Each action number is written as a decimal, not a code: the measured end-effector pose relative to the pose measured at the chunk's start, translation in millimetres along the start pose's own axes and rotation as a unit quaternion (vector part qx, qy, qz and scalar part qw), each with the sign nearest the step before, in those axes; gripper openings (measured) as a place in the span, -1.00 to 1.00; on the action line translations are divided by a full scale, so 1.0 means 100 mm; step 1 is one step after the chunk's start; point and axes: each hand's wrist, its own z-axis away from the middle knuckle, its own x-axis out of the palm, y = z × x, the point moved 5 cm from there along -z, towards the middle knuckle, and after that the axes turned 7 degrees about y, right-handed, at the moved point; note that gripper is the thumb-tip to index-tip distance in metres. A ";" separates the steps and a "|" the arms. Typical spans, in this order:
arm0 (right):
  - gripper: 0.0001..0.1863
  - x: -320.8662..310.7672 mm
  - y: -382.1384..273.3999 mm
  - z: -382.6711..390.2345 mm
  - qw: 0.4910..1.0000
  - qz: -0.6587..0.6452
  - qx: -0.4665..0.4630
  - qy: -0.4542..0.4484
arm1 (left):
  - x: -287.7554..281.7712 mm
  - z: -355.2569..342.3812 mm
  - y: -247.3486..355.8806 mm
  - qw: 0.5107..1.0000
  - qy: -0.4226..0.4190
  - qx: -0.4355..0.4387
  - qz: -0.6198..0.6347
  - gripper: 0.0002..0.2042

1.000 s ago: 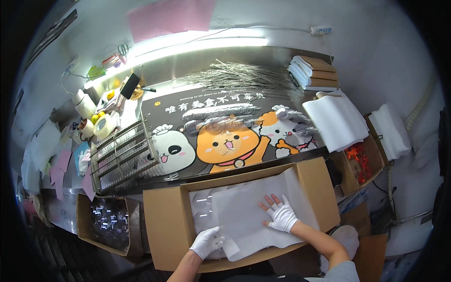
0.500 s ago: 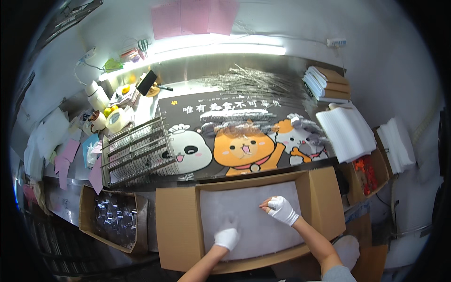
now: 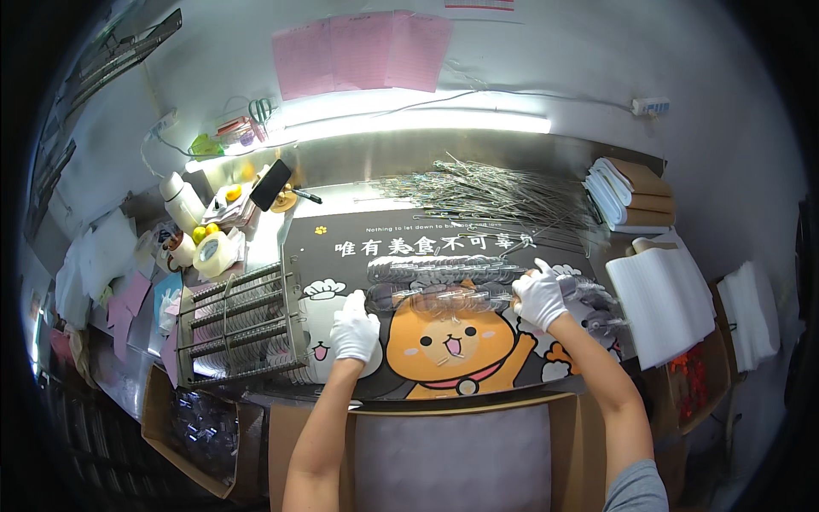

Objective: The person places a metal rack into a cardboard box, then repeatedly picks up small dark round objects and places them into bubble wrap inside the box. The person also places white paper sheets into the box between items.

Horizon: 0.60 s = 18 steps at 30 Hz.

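On the dark cartoon-printed mat [image 3: 316, 224] lie two side-by-side rows of clear, plastic-looking pieces, a far row [image 3: 444, 270] and a near row [image 3: 439, 299]. My left hand [image 3: 354, 331], in a white fingerless glove, is at the rows' left end, fingers extended forward and apart. At their right end is my right hand [image 3: 540, 297], gloved likewise, thumb and fingers spread. Whether either hand touches the pieces I cannot tell. Nearer to me stands the open cardboard box [image 3: 309, 435], with a pale foam sheet [image 3: 452, 456] inside.
Left on the mat is a metal rack [image 3: 243, 324] of thin discs. Thin metal rods [image 3: 486, 196] are heaped at the back. White foam sheets [image 3: 665, 294] lie at right, below folded packing [image 3: 631, 196]. A smaller box [image 3: 200, 435] of shiny pieces stands at lower left.
Both hands have left the foam sheet in the box and moved forward over the mat, to either end of the clear rows. The view has tilted up, so the box sits lower.
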 end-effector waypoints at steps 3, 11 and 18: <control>-0.50 0.16 0.02 0.02 0.855 -0.405 0.302 -0.115 | 0.19 0.00 0.25 0.994 0.028 0.095 -0.051 -0.62; -0.62 0.06 -1.04 -0.76 0.983 -0.053 -0.071 0.162 | 0.50 0.18 0.96 0.976 -0.054 0.138 0.160 -0.54; -0.60 0.19 -0.46 -0.08 0.854 -0.407 0.324 -0.020 | 0.34 0.91 0.80 0.483 -0.201 -0.299 0.798 -0.89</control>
